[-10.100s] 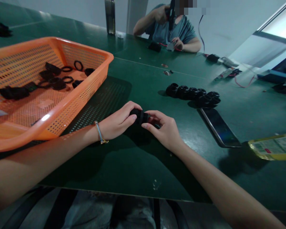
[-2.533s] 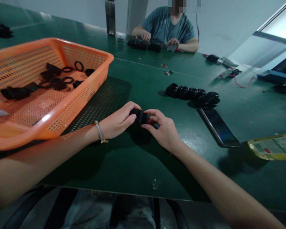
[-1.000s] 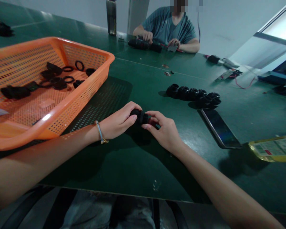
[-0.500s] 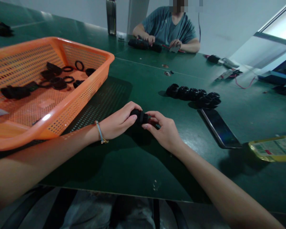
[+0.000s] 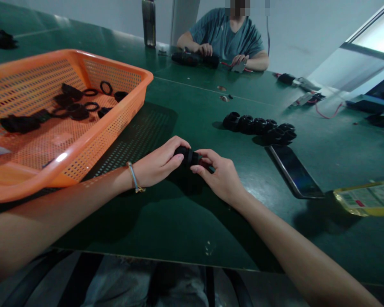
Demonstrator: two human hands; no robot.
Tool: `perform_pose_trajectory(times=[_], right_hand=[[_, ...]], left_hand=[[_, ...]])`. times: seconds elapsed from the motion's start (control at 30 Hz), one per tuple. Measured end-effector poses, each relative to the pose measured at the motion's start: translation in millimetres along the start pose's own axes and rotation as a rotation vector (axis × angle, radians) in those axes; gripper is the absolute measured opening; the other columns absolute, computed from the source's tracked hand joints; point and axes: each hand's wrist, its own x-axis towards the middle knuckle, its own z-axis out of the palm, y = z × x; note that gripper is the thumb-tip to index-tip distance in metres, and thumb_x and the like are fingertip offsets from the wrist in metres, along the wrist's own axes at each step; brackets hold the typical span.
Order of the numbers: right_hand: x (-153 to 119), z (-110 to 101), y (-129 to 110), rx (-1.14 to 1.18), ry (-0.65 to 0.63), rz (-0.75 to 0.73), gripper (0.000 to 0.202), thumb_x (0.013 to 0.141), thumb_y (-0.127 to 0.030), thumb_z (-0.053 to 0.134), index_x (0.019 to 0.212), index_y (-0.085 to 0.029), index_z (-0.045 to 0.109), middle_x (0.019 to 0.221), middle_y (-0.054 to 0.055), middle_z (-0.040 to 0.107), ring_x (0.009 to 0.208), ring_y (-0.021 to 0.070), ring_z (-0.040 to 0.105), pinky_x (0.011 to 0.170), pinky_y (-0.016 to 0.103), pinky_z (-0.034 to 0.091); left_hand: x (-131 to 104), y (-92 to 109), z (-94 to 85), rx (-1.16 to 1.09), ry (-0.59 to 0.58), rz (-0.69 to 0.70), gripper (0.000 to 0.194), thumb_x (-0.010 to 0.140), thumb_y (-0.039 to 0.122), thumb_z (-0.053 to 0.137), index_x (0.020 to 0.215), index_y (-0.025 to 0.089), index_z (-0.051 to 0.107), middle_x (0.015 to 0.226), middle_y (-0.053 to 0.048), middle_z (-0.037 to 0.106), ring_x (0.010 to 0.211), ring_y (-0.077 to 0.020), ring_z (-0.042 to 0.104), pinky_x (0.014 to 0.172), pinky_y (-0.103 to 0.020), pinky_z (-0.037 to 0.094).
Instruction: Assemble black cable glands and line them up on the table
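Between my two hands, just above the green table (image 5: 179, 226), is a black round plastic fitting (image 5: 188, 156) with a wider ring around its middle. My left hand (image 5: 161, 161) grips its left end, thumb in front and fingers over the top. The right end is pinched by my right hand (image 5: 217, 172) between thumb and forefinger. Its exact kind and the hidden ends cannot be made out. Farther right stands a cluster of several similar black fittings (image 5: 259, 125).
An orange perforated basket (image 5: 96, 147) with black rings and parts stands at left. A phone (image 5: 294, 172) and a yellow-edged package (image 5: 368, 198) lie at right. Across the table a person (image 5: 227, 38) sits behind a dark tool (image 5: 193, 59); a bottle (image 5: 149, 23) stands nearby.
My hands and the black fitting have stayed almost in place. Across the table, the other person's hands have shifted slightly to the right.
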Motion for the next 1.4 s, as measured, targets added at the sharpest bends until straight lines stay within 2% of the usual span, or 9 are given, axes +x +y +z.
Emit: perform_pose_trajectory(times=[0.67,0.83,1.03,1.2,1.4], right_hand=[[0.5,-0.1,-0.6,-0.012,-0.017,0.033,0.018,0.081,-0.028,0.059,0.096,-0.019,0.059,0.070,-0.001,0.066,0.064,0.0149,0.063,0.060,0.027,0.046],[0.7,0.0,-2.0,-0.006,0.015,-0.001,0.017,0.079,-0.026,0.059,0.094,-0.019,0.058,0.073,0.000,0.066,0.067,0.0154,0.063,0.062,0.028,0.048],[-1.6,1.0,-0.1,0.102,0.022,-0.074,0.031,0.076,-0.028,0.063,0.103,-0.020,0.051,0.075,-0.001,0.065,0.070,0.0155,0.063,0.066,0.030,0.050],[-2.1,2.1,0.2,0.115,0.028,-0.077,0.029,0.075,-0.020,0.061,0.101,-0.022,0.049,0.075,-0.002,0.064,0.071,0.0153,0.064,0.069,0.031,0.050],[-0.8,2.0,-0.4,0.119,0.024,-0.039,0.027,0.074,-0.018,0.061,0.099,-0.020,0.051,0.075,-0.001,0.064,0.069,0.0145,0.063,0.068,0.030,0.050]], left_hand=[[0.1,-0.8,0.4,0.003,-0.002,0.009,0.025,0.084,0.025,0.031,0.102,0.014,0.045,0.097,-0.008,0.051,0.092,-0.0192,0.050,0.088,-0.037,0.045],[0.1,-0.6,0.4,0.004,-0.005,0.009,0.026,0.084,0.026,0.031,0.103,0.014,0.044,0.096,-0.008,0.051,0.091,-0.0191,0.050,0.088,-0.037,0.044],[0.8,0.4,-0.4,0.013,-0.003,0.007,0.027,0.085,0.026,0.030,0.103,0.013,0.045,0.098,-0.008,0.051,0.091,-0.0191,0.050,0.088,-0.036,0.044],[0.3,1.5,-1.4,0.007,-0.009,0.005,0.026,0.085,0.027,0.030,0.103,0.014,0.044,0.099,-0.009,0.052,0.093,-0.0197,0.050,0.089,-0.037,0.044],[0.3,0.3,-0.3,0.006,-0.005,-0.001,0.026,0.084,0.027,0.030,0.102,0.014,0.045,0.099,-0.009,0.052,0.094,-0.0201,0.050,0.088,-0.037,0.045]])
